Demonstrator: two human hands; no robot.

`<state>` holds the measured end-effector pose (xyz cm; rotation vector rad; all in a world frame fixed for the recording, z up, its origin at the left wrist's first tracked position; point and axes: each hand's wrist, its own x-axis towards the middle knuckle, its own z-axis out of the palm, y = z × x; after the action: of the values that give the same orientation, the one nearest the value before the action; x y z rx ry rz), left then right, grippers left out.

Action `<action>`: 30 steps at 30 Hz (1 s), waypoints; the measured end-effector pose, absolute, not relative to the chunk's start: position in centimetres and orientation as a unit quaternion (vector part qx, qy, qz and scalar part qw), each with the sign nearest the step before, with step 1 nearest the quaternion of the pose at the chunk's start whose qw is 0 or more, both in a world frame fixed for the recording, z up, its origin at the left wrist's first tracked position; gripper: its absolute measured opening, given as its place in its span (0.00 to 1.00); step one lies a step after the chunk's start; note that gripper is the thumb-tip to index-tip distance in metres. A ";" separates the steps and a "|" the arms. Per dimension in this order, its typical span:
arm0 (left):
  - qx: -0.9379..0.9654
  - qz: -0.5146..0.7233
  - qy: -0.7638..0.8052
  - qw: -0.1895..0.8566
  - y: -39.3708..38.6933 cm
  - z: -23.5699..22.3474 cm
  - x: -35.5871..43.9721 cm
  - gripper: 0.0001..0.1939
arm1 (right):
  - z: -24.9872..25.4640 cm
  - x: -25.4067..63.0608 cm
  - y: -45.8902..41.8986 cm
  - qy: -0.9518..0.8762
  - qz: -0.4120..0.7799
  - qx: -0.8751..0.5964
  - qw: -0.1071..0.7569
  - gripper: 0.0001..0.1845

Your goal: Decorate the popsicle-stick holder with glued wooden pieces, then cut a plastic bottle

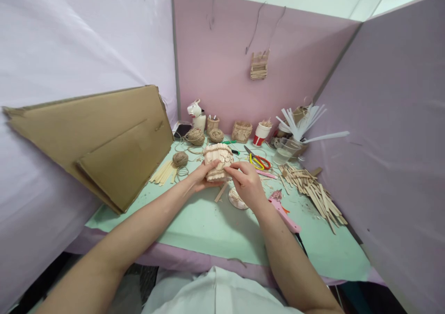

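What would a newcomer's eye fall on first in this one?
Probably the pale wooden pot near the centre, held in the left hand, with the right hand touching it. Next, the big brown cardboard at the left, then the pink glue gun beside the right forearm.

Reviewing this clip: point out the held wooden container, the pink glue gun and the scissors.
Wooden container (221, 156): head view, side wall.
Pink glue gun (285, 216): head view, body.
Scissors (251, 155): head view, near the pivot.

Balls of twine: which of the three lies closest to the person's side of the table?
The front ball, beside the pale sticks; the left rear ball and right rear ball sit farther back.
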<state>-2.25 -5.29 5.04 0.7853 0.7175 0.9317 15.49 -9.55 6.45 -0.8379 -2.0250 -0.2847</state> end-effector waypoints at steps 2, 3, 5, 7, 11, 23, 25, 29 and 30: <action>0.357 0.426 0.331 0.763 -5.2 5.0 -2.3 0.32 | 6.4 15.5 -9.6 -0.813 -0.108 -0.342 0.459 0.15; 0.358 0.424 0.330 0.764 -5.2 5.0 -2.3 0.31 | 6.3 15.5 -9.7 -0.809 -0.104 -0.345 0.465 0.15; 0.362 0.421 0.329 0.764 -5.2 5.0 -2.3 0.29 | 6.3 15.6 -9.8 -0.798 -0.096 -0.351 0.481 0.16; 0.369 0.420 0.331 0.760 -5.1 5.0 -2.4 0.28 | 6.4 15.5 -10.0 -0.787 -0.091 -0.354 0.497 0.15; 0.391 0.430 0.334 0.742 -5.3 5.2 -2.3 0.29 | 6.8 15.3 -10.3 -0.779 -0.090 -0.355 0.509 0.10; 0.403 0.486 0.321 0.706 -6.3 6.3 -1.7 0.35 | 6.7 14.9 -10.3 -0.811 -0.127 -0.331 0.466 0.09; 0.403 0.488 0.312 0.708 -6.3 6.4 -1.7 0.35 | 6.7 14.8 -10.4 -0.812 -0.125 -0.337 0.460 0.09; 0.400 0.487 0.310 0.712 -6.4 6.5 -1.7 0.32 | 6.6 14.8 -10.4 -0.815 -0.114 -0.343 0.452 0.10; 0.399 0.485 0.317 0.710 -6.4 6.6 -1.7 0.31 | 6.6 14.9 -10.5 -0.815 -0.111 -0.338 0.458 0.11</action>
<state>-1.68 -6.38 6.56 0.8852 0.7039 1.0767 14.88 -10.47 6.61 -0.8331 -2.0081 -0.2734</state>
